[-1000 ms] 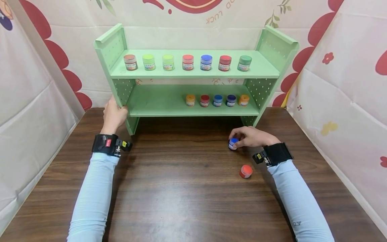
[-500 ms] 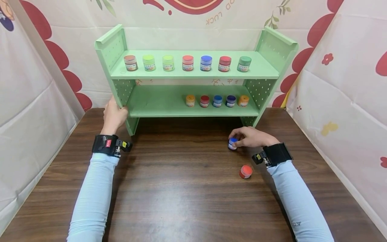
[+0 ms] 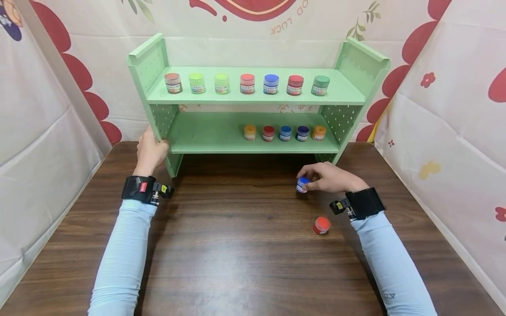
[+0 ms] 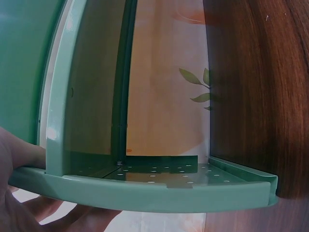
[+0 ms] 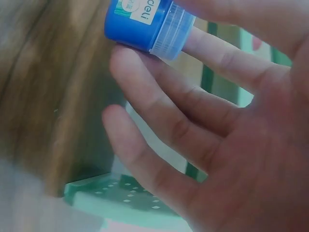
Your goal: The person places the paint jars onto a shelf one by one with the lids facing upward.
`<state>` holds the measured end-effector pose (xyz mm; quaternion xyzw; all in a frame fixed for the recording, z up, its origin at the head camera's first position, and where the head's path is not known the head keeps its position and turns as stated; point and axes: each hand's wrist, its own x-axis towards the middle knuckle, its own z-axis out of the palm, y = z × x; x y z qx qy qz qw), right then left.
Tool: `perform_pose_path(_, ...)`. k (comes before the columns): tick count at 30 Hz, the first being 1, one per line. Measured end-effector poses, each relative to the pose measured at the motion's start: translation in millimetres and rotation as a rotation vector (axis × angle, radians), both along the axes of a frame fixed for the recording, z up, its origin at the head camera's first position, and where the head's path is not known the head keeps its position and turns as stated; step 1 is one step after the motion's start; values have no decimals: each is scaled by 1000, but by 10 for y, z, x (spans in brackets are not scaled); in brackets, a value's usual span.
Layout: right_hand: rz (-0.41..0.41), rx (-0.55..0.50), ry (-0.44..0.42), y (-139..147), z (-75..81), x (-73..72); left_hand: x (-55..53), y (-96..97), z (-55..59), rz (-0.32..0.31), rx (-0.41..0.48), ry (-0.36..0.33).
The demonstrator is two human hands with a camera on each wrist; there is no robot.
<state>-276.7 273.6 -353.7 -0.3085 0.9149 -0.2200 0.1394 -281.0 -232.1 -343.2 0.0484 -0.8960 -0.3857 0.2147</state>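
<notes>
My left hand (image 3: 152, 151) grips the left side panel of the green two-tier shelf (image 3: 253, 150). In the left wrist view, the thumb lies inside the shelf panel (image 4: 145, 191) and fingers show beyond its edge. My right hand (image 3: 332, 176) pinches a small blue paint jar (image 3: 302, 185) between thumb and fingers, at the table in front of the shelf's right end. The right wrist view shows the jar's clear-edged lid (image 5: 172, 31) and label, with the other fingers spread below. A red paint jar (image 3: 322, 225) stands on the table nearer than the right hand.
Seven-odd, that is several, jars line the upper shelf, among them a green jar (image 3: 320, 85). On the lower shelf several jars stand toward the right, including a yellow jar (image 3: 250, 132). Patterned cloth (image 3: 442, 109) hangs behind and at both sides of the wooden table (image 3: 237, 263).
My right hand and the blue jar have risen slightly and shifted a little toward the shelf. The left hand keeps its hold on the panel. The head view has tilted slightly.
</notes>
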Motion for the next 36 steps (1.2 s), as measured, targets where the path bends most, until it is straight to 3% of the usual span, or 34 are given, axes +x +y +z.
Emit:
perform_pose_path(11,45,-47,161,-213,313,162,19,-10,-30,6,14,3)
perform_pose_path(19,150,-56,239,-677,521,172,8,10,-25,6,10,-3)
perform_pose_path(24,185,-51,356,-1068,688,27,-13,22,-21,8,-6,-2)
perform_pose_path(28,159,-64,422,-1343,810,-156,-24,41,-21,0,-10,-3)
perform_pose_path(36,89,-53,349,-1749,934,-590,-2,19,-22,7,-3,-1)
